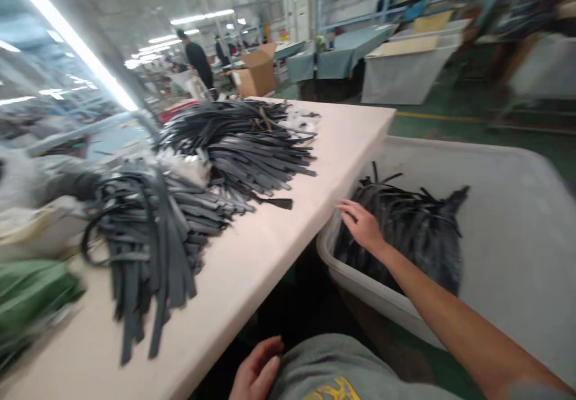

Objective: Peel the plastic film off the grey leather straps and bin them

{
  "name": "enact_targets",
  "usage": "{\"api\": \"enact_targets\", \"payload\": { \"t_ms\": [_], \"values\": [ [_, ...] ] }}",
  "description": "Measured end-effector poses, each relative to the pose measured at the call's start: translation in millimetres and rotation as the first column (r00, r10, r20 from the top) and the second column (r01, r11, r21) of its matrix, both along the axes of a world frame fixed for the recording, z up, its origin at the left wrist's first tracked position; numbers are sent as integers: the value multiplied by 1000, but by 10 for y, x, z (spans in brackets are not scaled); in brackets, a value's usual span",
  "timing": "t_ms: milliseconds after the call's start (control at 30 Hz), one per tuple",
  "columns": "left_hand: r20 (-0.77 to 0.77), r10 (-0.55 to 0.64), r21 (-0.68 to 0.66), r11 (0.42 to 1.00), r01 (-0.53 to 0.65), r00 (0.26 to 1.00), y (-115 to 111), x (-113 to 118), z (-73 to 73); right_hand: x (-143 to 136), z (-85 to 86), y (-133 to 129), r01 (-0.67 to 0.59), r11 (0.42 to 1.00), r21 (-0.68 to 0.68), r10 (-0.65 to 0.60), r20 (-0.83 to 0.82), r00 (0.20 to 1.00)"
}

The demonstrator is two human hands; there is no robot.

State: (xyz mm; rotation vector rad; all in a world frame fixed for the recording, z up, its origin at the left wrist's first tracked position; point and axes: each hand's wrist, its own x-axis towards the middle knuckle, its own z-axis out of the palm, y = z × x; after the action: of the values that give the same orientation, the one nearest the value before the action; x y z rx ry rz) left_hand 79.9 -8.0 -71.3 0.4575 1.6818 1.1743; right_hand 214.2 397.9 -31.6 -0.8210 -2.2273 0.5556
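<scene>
My right hand [363, 227] reaches out over the near left rim of a large white plastic bin [504, 208]. Its fingers are stretched out and it holds nothing. Below and beyond it, a heap of dark strips [405, 226] lies inside the bin. Low in the view, my left hand [258, 367] rests in front of my grey shirt, thumb and fingers loosely bent and apart, with nothing seen in it. Bundles of dark grey flat strips [153, 226] lie on the pale table [252, 268], and a further pile of strips [252, 142] lies behind them.
A green bag [36, 292] and clear plastic wrapping [58, 175] crowd the table's left side. Farther off stand a cardboard box [258, 70], cloth-covered tables [346, 52], a white bin [400, 70] and a person in dark clothes [198, 61]. The table edge runs beside the bin.
</scene>
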Motion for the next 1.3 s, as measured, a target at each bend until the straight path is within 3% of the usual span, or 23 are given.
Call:
{"api": "enact_targets", "payload": {
  "t_ms": [67,200,333,467,567,667,733,800,833,900,1067,1167,1300],
  "values": [
    [-12,-50,50,997,51,999,61,11,137,-188,135,-88,-53,992,112,67,-125,990],
    [-55,15,77,997,-10,998,116,-5,311,-681,387,-366,-272,924,268,322,-163,932],
    [-47,64,134,989,-57,997,32,10,366,-1242,544,-802,-489,824,288,529,-81,845],
    [-37,104,195,976,-95,994,-70,-152,574,-1776,493,-1068,-640,743,196,645,48,763],
    [-168,184,276,952,-133,968,-49,-542,945,-2041,392,-1149,-683,718,133,673,121,730],
    [-351,301,375,913,-161,887,187,-1189,1350,-2129,317,-1201,-685,715,136,672,134,728],
    [-515,335,383,914,-137,789,493,-1712,1548,-2118,296,-1224,-679,721,141,666,130,734],
    [-728,319,288,946,-151,607,891,-2236,1667,-2092,291,-1234,-675,726,128,664,125,738],
    [-815,281,212,958,-191,507,1109,-2479,1698,-2081,292,-1234,-677,727,113,666,124,736],
    [-868,253,160,957,-243,428,1546,-2899,1711,-2069,293,-1227,-681,729,72,672,117,731],
    [-902,233,70,910,-408,365,2378,-3554,1561,-2071,290,-1204,-679,734,-6,679,53,733],
    [-889,243,21,868,-496,389,2610,-3779,1441,-2068,297,-1205,-677,735,-35,678,34,734],
    [-834,297,-1,843,-538,466,2666,-3972,1343,-2062,310,-1217,-676,735,-47,677,20,735]
  ]
}}
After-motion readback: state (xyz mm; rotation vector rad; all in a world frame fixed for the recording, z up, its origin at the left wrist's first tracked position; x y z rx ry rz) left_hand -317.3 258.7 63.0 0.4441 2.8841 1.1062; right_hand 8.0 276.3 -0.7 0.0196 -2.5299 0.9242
